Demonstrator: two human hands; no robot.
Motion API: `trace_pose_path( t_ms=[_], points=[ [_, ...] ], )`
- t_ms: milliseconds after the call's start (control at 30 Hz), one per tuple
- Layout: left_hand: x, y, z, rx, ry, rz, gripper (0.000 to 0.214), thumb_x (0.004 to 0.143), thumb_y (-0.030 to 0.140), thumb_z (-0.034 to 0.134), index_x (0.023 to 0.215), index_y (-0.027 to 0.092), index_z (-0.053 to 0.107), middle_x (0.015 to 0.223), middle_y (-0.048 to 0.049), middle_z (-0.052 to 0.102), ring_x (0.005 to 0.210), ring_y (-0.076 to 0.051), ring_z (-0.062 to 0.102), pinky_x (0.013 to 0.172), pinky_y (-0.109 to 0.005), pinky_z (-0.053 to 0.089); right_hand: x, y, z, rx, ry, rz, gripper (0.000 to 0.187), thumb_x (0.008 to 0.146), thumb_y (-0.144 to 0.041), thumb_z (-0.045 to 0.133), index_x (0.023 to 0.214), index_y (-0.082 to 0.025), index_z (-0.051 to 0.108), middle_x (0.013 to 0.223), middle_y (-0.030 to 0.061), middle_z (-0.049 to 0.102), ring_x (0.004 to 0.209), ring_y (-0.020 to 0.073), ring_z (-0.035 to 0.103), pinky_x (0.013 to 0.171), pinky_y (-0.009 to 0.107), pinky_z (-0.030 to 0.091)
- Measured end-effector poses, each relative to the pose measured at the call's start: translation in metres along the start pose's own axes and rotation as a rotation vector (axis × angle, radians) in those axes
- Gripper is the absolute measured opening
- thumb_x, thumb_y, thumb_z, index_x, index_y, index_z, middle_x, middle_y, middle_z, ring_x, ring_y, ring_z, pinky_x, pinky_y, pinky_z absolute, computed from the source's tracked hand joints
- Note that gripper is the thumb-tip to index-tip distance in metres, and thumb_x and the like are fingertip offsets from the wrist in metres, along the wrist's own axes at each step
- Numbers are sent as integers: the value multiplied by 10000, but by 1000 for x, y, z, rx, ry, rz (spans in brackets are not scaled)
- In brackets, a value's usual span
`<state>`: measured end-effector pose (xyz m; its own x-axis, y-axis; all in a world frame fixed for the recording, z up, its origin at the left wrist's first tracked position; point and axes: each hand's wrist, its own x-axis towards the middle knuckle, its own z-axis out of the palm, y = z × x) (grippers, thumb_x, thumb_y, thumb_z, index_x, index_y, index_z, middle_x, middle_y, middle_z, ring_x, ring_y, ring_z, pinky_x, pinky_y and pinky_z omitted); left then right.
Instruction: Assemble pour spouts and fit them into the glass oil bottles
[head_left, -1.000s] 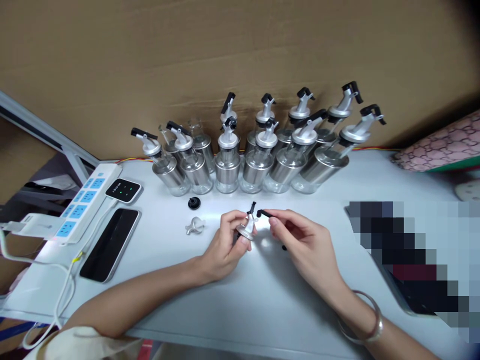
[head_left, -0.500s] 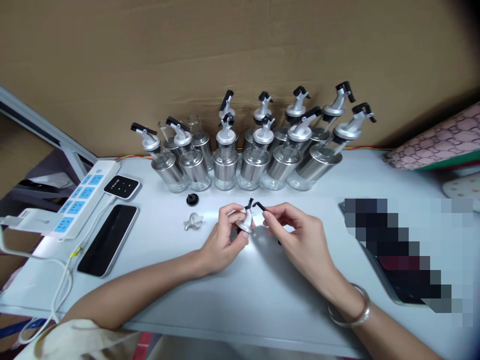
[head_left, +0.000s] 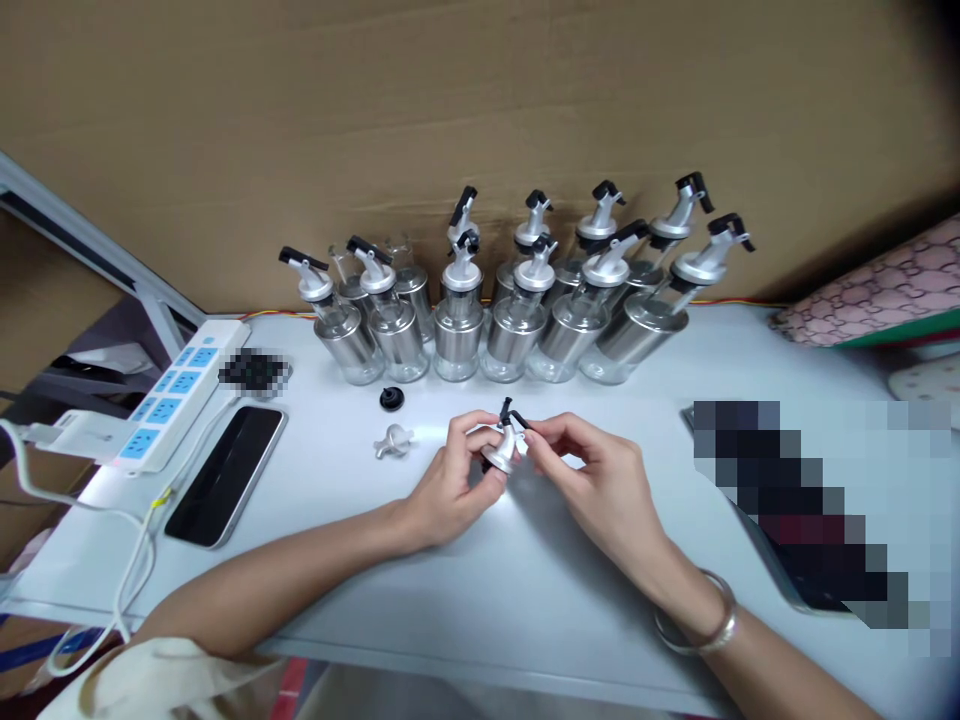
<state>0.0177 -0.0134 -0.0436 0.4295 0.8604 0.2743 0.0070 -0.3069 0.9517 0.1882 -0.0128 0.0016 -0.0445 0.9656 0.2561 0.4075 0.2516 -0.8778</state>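
My left hand (head_left: 461, 480) is closed round a silver pourer spout (head_left: 502, 452), its black tip pointing up and its wide base toward me. In my right hand (head_left: 592, 465), thumb and fingers pinch a small black lever (head_left: 519, 419), which meets the upper part of the spout. Whether the two pieces are joined, I cannot tell. To the left on the table lie a loose silver spout piece (head_left: 394, 441) and a round black stopper (head_left: 391, 398).
Several glass and steel oil bottles (head_left: 459, 335) stand in rows behind my hands, most with pourers. On the left are a power strip (head_left: 169, 395), a phone (head_left: 227, 477) and white cables (head_left: 150, 520). A dark flat device, partly blurred, (head_left: 780, 570) lies at right.
My right hand has brought the black lever left against the spout, closing the small gap between them. The view has shifted slightly.
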Motion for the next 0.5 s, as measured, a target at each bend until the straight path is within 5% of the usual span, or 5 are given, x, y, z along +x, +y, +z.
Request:
trace_pose_path(
  t_ms=[200, 500],
  points=[
    [0, 1, -4, 46, -64, -92, 602, 905, 232, 450, 1477, 249, 262, 1050, -48, 607, 746, -129, 636, 738, -274, 520, -1, -1, -2, -99, -9, -108, 155, 832, -164, 580, 689, -175, 638, 606, -5, 691, 493, 102, 606, 493, 179, 476],
    [2, 6, -3, 129, -11, -118, 560, 842, 198, 459, 1400, 197, 407, 836, -4, 600, 698, -126, 595, 711, -247, 496, -6, 5, 1, -293, -1, -434, 170, 904, -147, 523, 776, -162, 635, 596, 0, 638, 480, 100, 576, 504, 194, 458]
  ],
)
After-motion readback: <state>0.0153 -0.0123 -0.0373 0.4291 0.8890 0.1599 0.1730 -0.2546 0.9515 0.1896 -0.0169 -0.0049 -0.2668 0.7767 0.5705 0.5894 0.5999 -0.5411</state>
